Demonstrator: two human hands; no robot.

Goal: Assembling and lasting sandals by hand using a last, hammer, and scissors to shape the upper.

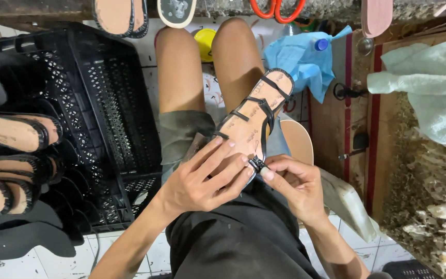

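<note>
Sandal [254,121], tan insole with black straps, lies across my lap, toe pointing away, heel end between both hands. Black plastic crate [104,103] stands to my left with more sandal soles [11,132] stacked beside it. Blue cloth [300,59] sits beyond my knee. Left hand [202,181] curls round the heel, fingers flat on the insole. Right hand [295,183] pinches the small black buckle [257,164] with thumb and forefinger.
</note>
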